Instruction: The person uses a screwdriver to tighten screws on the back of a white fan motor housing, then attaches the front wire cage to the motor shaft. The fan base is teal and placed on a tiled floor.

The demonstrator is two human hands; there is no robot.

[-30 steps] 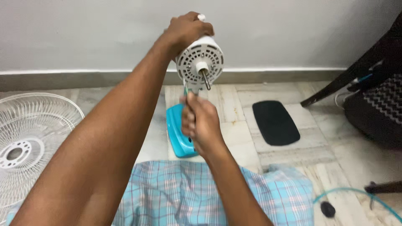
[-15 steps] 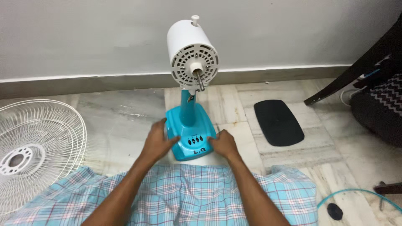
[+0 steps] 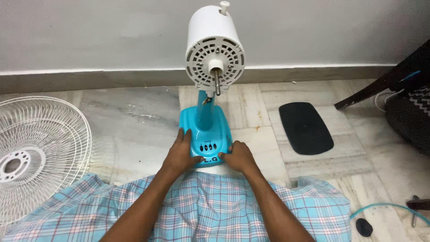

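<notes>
A table fan without blade or guard stands on the marble floor in front of me. Its white motor housing (image 3: 215, 49) faces me with the bare metal shaft (image 3: 217, 84) sticking out. A turquoise neck joins it to the turquoise base (image 3: 205, 127), which carries a row of dark buttons. My left hand (image 3: 181, 154) grips the base's left front edge. My right hand (image 3: 237, 157) holds the right front corner, fingers curled around it. My checked blue cloth covers my lap below the hands.
A white wire fan guard (image 3: 38, 152) lies on the floor at the left. A black oval pad (image 3: 306, 127) lies to the right of the fan. Dark furniture (image 3: 405, 96) stands far right. A turquoise ring (image 3: 389, 207), a small black cap (image 3: 363, 227) and a tool lie bottom right.
A second ago my left hand held the motor housing and my right the neck. Both dropped to the base half a second ago, and the fan has since shifted slightly.
</notes>
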